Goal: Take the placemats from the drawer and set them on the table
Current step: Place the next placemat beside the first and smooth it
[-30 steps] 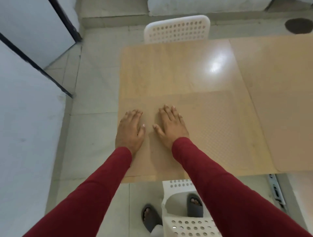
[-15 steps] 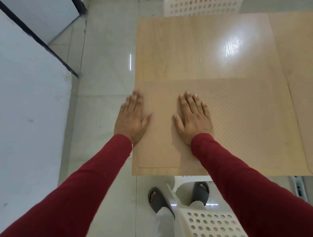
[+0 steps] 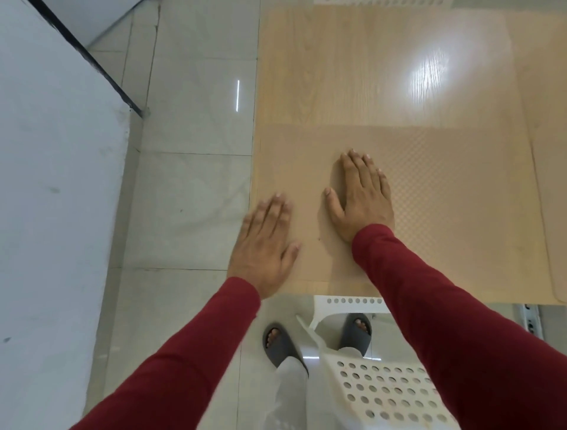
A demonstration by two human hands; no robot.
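Note:
A tan textured placemat (image 3: 445, 199) lies flat on the near part of the light wooden table (image 3: 337, 67). My right hand (image 3: 360, 195) rests flat on its left half, fingers straight. At the placemat's near left corner lies my left hand (image 3: 265, 245), palm down with fingers straight, partly past the table's left edge. A second tan placemat (image 3: 549, 184) lies on the table at the right edge of view. No drawer is in view.
A white perforated chair (image 3: 383, 383) stands under the table's near edge, beside my feet in grey slippers. Another white chair (image 3: 383, 2) shows at the far edge. A white wall (image 3: 46, 215) runs along the left, with tiled floor between it and the table.
My left hand has slid back toward me and the near left corner. The right hand stays flat on the placemat. The view has tilted further down.

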